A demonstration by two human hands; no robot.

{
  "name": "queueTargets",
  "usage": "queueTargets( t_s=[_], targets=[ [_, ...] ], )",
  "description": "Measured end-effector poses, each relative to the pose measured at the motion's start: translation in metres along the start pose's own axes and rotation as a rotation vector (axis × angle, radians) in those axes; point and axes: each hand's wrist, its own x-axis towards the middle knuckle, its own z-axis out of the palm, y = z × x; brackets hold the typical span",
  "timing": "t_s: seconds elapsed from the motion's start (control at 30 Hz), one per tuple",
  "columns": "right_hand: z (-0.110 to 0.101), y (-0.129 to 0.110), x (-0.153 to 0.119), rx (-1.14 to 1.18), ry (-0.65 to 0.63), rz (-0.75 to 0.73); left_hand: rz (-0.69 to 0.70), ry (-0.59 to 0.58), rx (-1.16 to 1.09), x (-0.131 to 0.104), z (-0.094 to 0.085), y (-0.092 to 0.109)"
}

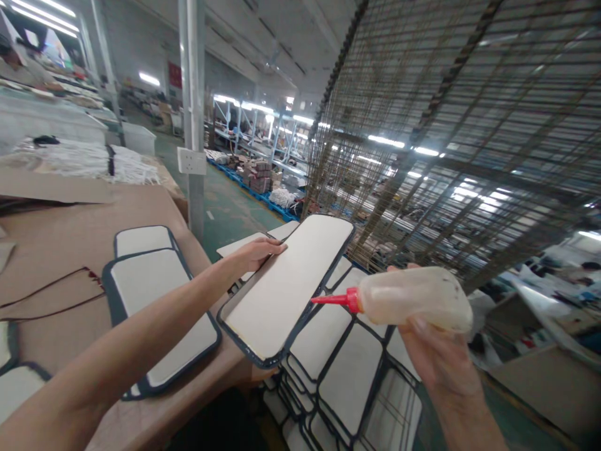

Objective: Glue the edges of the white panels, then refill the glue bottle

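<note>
White panel [295, 275] with a dark rim [256, 357] was held tilted beside the counter [141, 210], pinched along its far left edge by the left hand [260, 252]. A squeeze bottle [417, 297] was gripped in the right hand [436, 354], its red nozzle [335, 300] pointed at the panel's right edge. Pale specks could be seen on the rim at the near end, so that stretch was judged to be coated; how much of the long right side was done could not be told. The rim had not been folded over the white face. Similar panels were laid on the counter [157, 269] and piled below [352, 369], beside a wire rack [446, 94].
</note>
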Motion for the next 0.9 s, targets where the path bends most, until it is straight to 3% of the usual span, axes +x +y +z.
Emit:
queueTargets(
  t_s=[0.23,0.4,0.9],
  targets=[
    [0.003,-0.007,0.017,0.089,0.098,-0.072,0.010,0.034,-0.015,0.006,-0.001,-0.008],
    [-0.002,0.005,0.016,0.098,0.077,0.045,0.015,0.038,-0.027,0.007,0.002,-0.005],
    [-0.009,0.019,0.011,0.101,0.078,0.022,0.032,0.039,-0.031,-0.002,0.016,0.006]
  ],
)
